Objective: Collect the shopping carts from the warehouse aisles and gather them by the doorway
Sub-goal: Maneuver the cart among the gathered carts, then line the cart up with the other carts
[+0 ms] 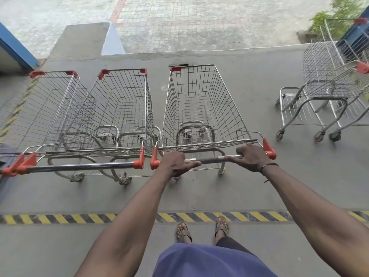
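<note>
A wire shopping cart (201, 100) with orange corner caps stands straight ahead of me. My left hand (175, 163) grips the left end of its metal handle bar (211, 159), and my right hand (250, 157) grips the right end. To its left two more carts stand side by side: a middle cart (121, 104) and a left cart (46, 104). Their handles line up close to the bar I hold. At the far right stand nested carts (327, 84), turned sideways.
A yellow-and-black hazard stripe (60, 218) crosses the grey floor by my sandalled feet. Ahead the concrete ends at a ramp (83, 41) and paved ground outside. A blue door frame (16, 47) stands at the left; bushes (337, 15) at the top right.
</note>
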`<move>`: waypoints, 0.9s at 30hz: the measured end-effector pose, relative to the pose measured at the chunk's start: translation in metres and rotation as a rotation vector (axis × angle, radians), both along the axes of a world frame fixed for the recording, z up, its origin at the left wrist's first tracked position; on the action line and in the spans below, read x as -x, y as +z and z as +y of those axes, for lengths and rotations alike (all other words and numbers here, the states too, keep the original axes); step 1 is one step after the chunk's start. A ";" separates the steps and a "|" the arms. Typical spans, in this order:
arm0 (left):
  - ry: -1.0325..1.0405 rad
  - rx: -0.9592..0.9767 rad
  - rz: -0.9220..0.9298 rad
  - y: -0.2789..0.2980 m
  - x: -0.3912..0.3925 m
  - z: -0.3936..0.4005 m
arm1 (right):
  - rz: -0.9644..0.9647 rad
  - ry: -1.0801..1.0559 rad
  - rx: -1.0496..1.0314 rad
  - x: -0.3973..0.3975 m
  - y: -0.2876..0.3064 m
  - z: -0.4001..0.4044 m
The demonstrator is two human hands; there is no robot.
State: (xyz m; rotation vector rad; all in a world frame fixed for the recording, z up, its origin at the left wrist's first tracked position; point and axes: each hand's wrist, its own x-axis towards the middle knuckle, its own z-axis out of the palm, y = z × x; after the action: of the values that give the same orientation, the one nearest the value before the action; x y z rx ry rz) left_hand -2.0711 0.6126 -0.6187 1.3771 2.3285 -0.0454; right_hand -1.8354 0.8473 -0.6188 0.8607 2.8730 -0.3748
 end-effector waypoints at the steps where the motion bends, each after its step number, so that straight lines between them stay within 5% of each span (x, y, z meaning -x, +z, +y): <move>1: 0.002 -0.013 -0.009 -0.001 0.000 0.000 | 0.030 -0.009 0.020 -0.002 0.002 0.000; 12: -0.064 -0.465 0.011 0.036 -0.070 0.099 | 0.198 -0.072 0.001 -0.081 0.037 0.060; 27: -0.171 -0.639 -0.105 0.076 -0.268 0.352 | 0.217 -0.349 -0.083 -0.333 0.095 0.262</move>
State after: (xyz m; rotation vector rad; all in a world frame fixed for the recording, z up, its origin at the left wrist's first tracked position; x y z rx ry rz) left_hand -1.8029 0.9647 -0.5428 1.8089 2.2178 0.7587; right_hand -1.5021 1.1094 -0.5237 1.4271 2.9434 -0.4070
